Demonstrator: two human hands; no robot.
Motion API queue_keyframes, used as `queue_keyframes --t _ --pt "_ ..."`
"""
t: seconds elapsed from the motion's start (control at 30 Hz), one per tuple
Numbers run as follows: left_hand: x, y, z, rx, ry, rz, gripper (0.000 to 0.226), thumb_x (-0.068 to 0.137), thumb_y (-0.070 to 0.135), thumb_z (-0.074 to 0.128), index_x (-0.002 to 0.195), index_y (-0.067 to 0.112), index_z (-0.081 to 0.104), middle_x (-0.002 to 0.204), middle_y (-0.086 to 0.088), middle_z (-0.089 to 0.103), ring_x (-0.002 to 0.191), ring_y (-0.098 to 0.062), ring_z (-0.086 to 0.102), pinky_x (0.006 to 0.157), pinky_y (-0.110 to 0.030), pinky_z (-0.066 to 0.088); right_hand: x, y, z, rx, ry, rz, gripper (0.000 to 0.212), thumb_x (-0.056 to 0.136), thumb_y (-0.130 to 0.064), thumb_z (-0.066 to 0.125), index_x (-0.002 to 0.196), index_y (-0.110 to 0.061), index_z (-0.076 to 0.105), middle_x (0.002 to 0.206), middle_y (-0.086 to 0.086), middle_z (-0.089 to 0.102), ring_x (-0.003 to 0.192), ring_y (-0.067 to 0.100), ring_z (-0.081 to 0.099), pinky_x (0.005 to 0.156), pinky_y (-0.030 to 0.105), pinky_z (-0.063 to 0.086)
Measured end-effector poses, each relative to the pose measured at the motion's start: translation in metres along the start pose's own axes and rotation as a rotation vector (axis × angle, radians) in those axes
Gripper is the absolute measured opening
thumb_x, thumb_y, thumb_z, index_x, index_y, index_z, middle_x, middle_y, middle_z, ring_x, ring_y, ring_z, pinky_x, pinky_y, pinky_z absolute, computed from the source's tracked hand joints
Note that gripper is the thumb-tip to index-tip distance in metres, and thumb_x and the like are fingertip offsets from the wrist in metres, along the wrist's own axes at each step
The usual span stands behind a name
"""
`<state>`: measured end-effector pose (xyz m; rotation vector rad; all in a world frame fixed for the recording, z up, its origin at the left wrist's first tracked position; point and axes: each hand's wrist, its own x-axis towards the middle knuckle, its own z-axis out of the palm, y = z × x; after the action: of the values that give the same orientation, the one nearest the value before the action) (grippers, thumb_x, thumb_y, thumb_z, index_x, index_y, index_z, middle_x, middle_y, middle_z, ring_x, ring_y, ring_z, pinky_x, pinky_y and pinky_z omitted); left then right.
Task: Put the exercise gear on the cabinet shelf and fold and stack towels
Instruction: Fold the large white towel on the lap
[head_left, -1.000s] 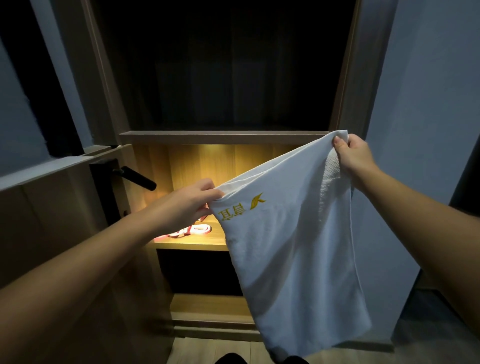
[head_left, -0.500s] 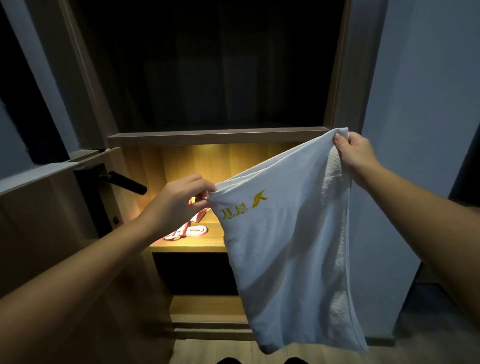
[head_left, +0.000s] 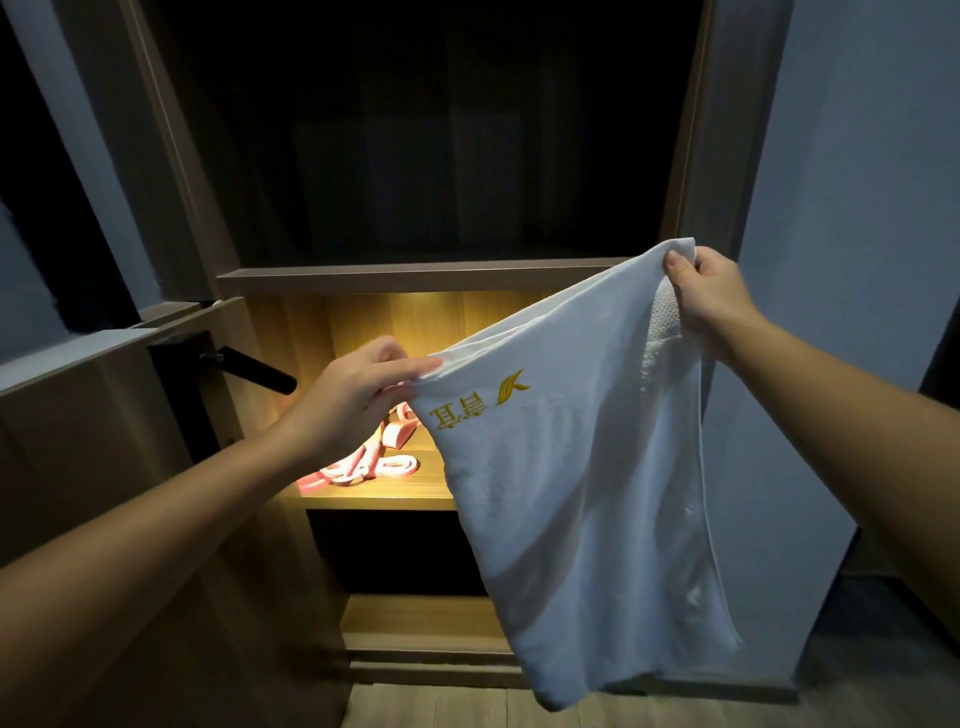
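A white towel (head_left: 582, 499) with a gold embroidered logo hangs in the air in front of the cabinet. My left hand (head_left: 353, 395) pinches its lower left corner. My right hand (head_left: 711, 296) pinches the upper right corner, higher up. The towel drapes down doubled, its bottom edge near the floor. Behind my left hand, pink and white exercise bands (head_left: 363, 462) lie on the lit wooden cabinet shelf (head_left: 374, 493), partly hidden by my hand and the towel.
A dark upper compartment sits above a wooden shelf board (head_left: 405, 275). An open door with a black lever handle (head_left: 254, 369) stands at the left. A pale wall (head_left: 852, 208) is on the right. A lower wooden shelf (head_left: 415, 618) and wood floor lie below.
My left hand has drifted slightly left and up with its corner, uncovering more of the pink bands. The towel's lower edge has swung a little. My right hand has stayed in place.
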<state>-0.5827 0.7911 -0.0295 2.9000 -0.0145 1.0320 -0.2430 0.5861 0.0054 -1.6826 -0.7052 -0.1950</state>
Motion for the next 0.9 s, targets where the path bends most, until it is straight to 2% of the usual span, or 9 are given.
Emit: queue_keyframes --t 0.1,0.17,0.27,0.37,0.47,0.63,0.73,0.83,0.9 --pt "0.001 -0.002 0.001 0.029 0.036 0.008 0.044 0.083 -0.005 0.068 0.125 0.009 0.064 0.098 -0.016 0.063 0.085 -0.026 0.06 0.061 -0.026 0.054 0.001 0.0 -0.001 0.002 0.01 0.0 0.037 0.099 -0.038 0.047 0.106 -0.004 0.059 0.094 0.008 0.059 0.084 0.02 0.053 0.073 0.036 0.043" --pt "0.002 -0.002 -0.002 0.085 -0.006 0.059 0.041 0.08 -0.007 0.07 0.12 0.004 0.067 0.097 -0.018 0.063 0.083 -0.028 0.062 0.058 -0.03 0.057 0.0 0.0 -0.002 0.007 0.021 -0.003 0.037 0.099 -0.038 0.048 0.104 -0.003 0.06 0.092 0.008 0.059 0.083 0.02 0.053 0.072 0.036 0.043" --pt "0.005 -0.001 -0.008 0.14 -0.139 0.092 0.037 0.084 -0.005 0.067 0.119 0.006 0.067 0.104 -0.014 0.061 0.089 -0.025 0.06 0.063 -0.033 0.059 -0.001 -0.003 -0.003 0.031 0.021 -0.004 0.032 0.098 -0.038 0.049 0.101 -0.008 0.061 0.093 0.008 0.062 0.084 0.021 0.056 0.075 0.037 0.046" --pt "0.011 0.0 -0.014 0.111 -0.19 0.085 0.032 0.088 -0.004 0.062 0.118 0.007 0.067 0.109 -0.01 0.058 0.095 -0.021 0.057 0.071 -0.03 0.058 0.001 -0.006 -0.006 0.046 0.031 -0.009 0.028 0.097 -0.039 0.05 0.097 -0.014 0.062 0.093 0.006 0.062 0.085 0.02 0.057 0.076 0.037 0.047" --pt "0.017 0.006 -0.018 0.029 -0.174 -0.011 0.024 0.092 0.001 0.057 0.113 0.009 0.067 0.105 0.001 0.052 0.098 -0.016 0.053 0.073 -0.016 0.05 0.005 -0.008 -0.01 0.053 0.056 -0.005 0.03 0.096 -0.038 0.05 0.098 -0.01 0.062 0.089 0.005 0.06 0.081 0.019 0.055 0.073 0.036 0.045" --pt "0.024 0.009 -0.014 -0.064 -0.2 -0.071 0.011 0.097 0.017 0.054 0.094 0.028 0.056 0.1 0.013 0.044 0.094 -0.012 0.049 0.069 -0.013 0.043 0.004 -0.004 -0.015 0.049 0.063 0.043 0.034 0.098 -0.038 0.05 0.102 -0.005 0.061 0.092 0.008 0.061 0.085 0.021 0.056 0.075 0.036 0.047" --pt "0.022 -0.002 -0.008 0.047 -0.169 -0.141 0.01 0.093 0.035 0.059 0.091 0.026 0.054 0.105 0.011 0.043 0.092 -0.012 0.048 0.067 -0.015 0.047 0.0 -0.008 -0.013 0.057 0.027 0.044 0.036 0.098 -0.039 0.049 0.105 -0.006 0.061 0.098 0.009 0.063 0.089 0.023 0.059 0.08 0.041 0.05" --pt "0.025 -0.015 -0.007 -0.027 -0.152 -0.283 0.013 0.091 0.029 0.062 0.088 0.021 0.053 0.095 0.001 0.057 0.08 -0.012 0.056 0.06 -0.02 0.047 0.0 -0.016 -0.012 -0.021 -0.054 0.028 0.033 0.099 -0.041 0.047 0.101 -0.012 0.062 0.1 0.008 0.064 0.09 0.023 0.06 0.081 0.04 0.049" --pt "0.037 -0.022 -0.013 -0.074 -0.055 -0.363 0.011 0.091 0.021 0.064 0.088 0.015 0.055 0.091 -0.005 0.06 0.081 -0.018 0.059 0.065 -0.033 0.052 0.003 -0.023 -0.012 -0.069 -0.072 0.013 0.03 0.099 -0.039 0.047 0.096 -0.013 0.061 0.097 0.009 0.062 0.088 0.024 0.057 0.076 0.036 0.046"
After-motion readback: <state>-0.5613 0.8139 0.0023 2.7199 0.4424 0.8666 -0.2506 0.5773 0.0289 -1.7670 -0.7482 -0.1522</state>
